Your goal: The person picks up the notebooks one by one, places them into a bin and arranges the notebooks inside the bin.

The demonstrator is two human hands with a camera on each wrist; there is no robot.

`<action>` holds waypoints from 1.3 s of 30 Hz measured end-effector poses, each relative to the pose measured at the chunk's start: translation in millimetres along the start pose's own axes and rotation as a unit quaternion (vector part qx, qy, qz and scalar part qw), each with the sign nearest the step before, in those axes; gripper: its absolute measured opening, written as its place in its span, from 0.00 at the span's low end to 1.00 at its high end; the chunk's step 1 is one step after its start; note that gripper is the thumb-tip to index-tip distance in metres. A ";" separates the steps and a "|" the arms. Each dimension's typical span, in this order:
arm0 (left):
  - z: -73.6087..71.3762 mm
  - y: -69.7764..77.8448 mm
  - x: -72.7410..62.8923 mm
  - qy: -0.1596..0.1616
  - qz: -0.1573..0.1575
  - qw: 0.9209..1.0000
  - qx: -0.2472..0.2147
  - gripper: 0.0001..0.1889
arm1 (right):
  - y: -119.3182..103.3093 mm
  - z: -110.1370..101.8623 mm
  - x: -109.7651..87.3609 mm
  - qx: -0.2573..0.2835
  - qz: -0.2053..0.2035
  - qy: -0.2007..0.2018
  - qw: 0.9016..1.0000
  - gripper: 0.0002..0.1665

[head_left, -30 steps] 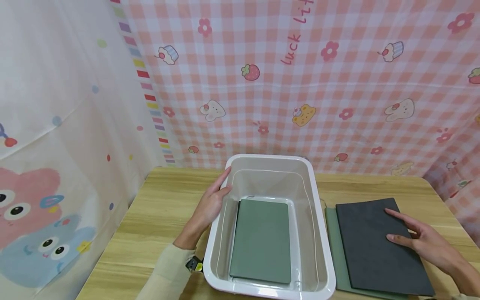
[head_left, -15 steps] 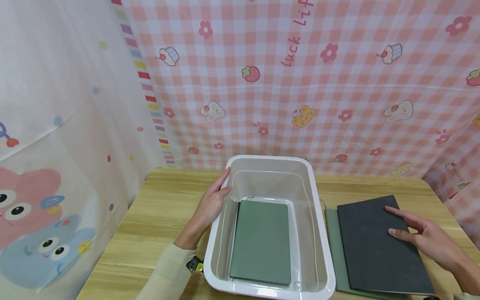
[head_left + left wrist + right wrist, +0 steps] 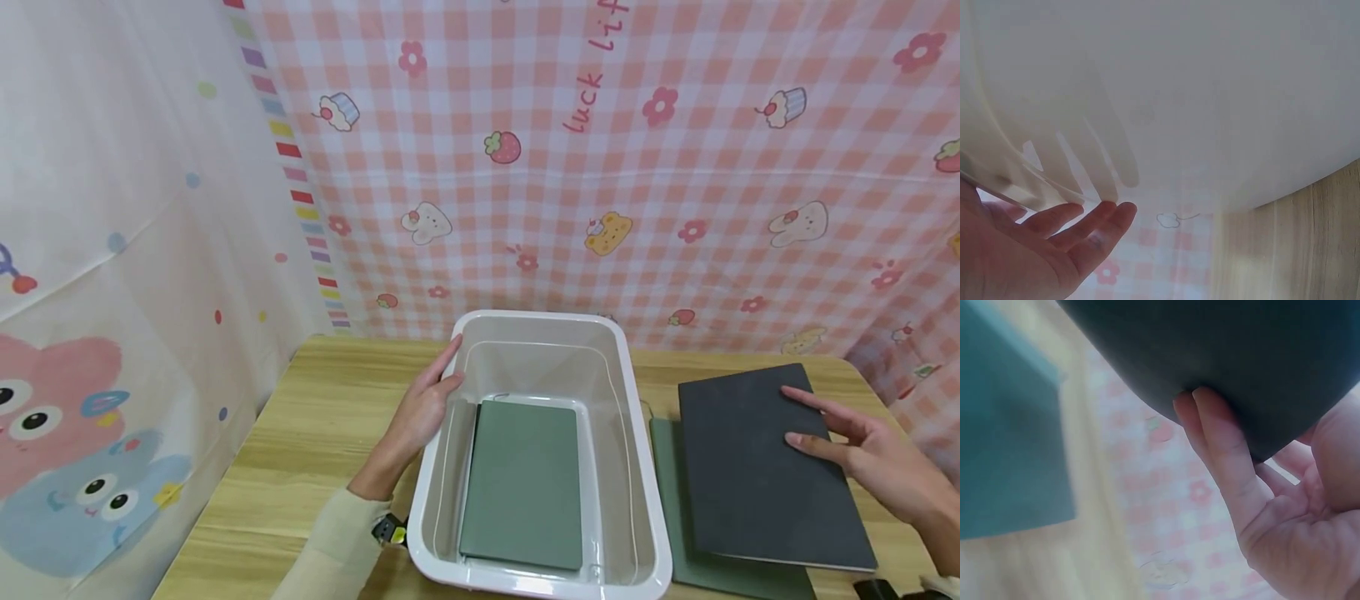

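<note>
A white plastic bin (image 3: 648, 500) stands in the middle of the table. My left hand (image 3: 420, 408) holds its left rim, thumb over the edge, with fingertips against the outer wall (image 3: 1197, 106) in the left wrist view. Inside the bin lies a green notebook (image 3: 525, 483), a dark edge showing along its left side. To the right, my right hand (image 3: 877, 458) pinches a black notebook (image 3: 757, 475) by its far right corner, thumb on top and fingers (image 3: 1222, 431) underneath. The black notebook is tilted, raised above another green notebook (image 3: 671, 492), which it partly covers.
The wooden table (image 3: 330, 392) ends at a pink checked cloth (image 3: 540, 200) hanging behind. A white cartoon curtain (image 3: 165, 275) hangs at the left. The second green notebook lies close against the bin's right side.
The black notebook has risen off the green one beneath and shifted slightly back and right with my right hand. My left hand and the bin have stayed put.
</note>
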State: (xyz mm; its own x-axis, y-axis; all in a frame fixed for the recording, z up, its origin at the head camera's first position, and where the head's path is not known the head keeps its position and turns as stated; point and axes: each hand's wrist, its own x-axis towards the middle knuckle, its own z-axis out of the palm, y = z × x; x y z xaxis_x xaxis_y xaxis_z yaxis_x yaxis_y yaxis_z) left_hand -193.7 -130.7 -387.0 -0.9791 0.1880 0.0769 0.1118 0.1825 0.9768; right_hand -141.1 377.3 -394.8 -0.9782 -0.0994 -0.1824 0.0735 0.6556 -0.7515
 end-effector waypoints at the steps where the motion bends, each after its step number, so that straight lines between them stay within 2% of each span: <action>1: 0.0 0.0 0.1 0.000 0.001 1.000 0.000 0.28 | -2.4 -2.1 -0.4 -0.002 -0.005 0.011 1.000 0.46; 5: -0.5 -0.5 0.7 0.001 0.000 1.000 0.005 0.28 | -13.3 -10.1 -1.1 0.038 -0.033 0.041 0.998 0.42; 9: -1.1 -0.1 0.4 0.003 -0.005 1.000 0.012 0.28 | -22.4 -18.0 0.6 0.088 -0.065 0.051 0.993 0.41; 16: -1.1 -0.1 0.4 0.003 -0.004 1.000 0.010 0.28 | -41.3 -27.0 3.5 0.081 -0.097 0.073 0.989 0.40; 26: -1.1 -0.2 -0.4 0.000 -0.005 1.000 0.007 0.28 | -77.3 -37.2 3.7 0.085 -0.106 0.097 0.986 0.39; 33: -0.7 -0.7 0.2 0.000 0.003 1.000 0.011 0.29 | -96.6 -44.2 3.1 0.100 -0.102 0.095 0.985 0.38; 39: -0.3 0.0 -0.5 0.001 -0.006 1.000 0.000 0.28 | -108.9 -50.8 3.3 0.170 -0.145 0.073 0.972 0.36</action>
State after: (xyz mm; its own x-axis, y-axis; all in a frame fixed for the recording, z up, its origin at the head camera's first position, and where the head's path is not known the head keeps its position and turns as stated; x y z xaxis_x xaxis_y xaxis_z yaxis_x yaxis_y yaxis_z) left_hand -193.3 -131.1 -387.0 -0.9807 0.1841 0.0652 0.0998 0.1855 0.9776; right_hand -162.2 343.6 -281.3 -0.9827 -0.1190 0.1422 -0.1741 0.3288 -0.9282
